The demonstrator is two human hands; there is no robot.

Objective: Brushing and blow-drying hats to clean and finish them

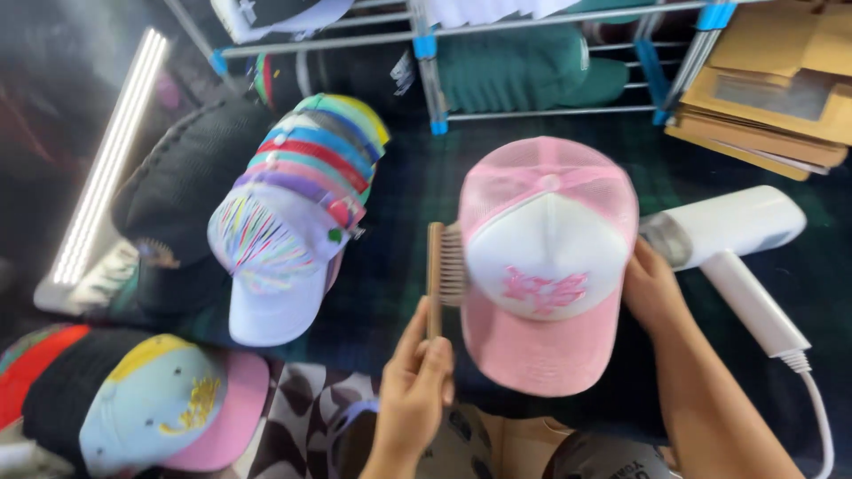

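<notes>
the cap (pixel 543 266) in front of me is a trucker style one: pink mesh at the back, a white front panel with a pink design on it, a pink button on top and a pink brim pointing toward me. it sits in the middle of the view, over a dark green checked surface (pixel 399 186). my right hand (pixel 655 288) is pressed flat against the cap's right side, fingers curved around the crown and steadying it. my left hand (pixel 417 377) is wrapped tight around the handle of a wooden brush (pixel 441 270), whose bristles touch the cap's left side where white panel meets mesh.

just right of the cap lies a white steamer (pixel 728 239) with its cord trailing off toward me. to the left is a nested stack of caps (pixel 293 204) in many colours, a white brim lowest. another pile of caps (pixel 133 399) sits at the lower left, a pale blue and pink one on top. a metal rack (pixel 426 53) with blue joints runs along the top, holding dark and teal caps on its shelf. folded cardboard (pixel 772 89) lies at the upper right.
</notes>
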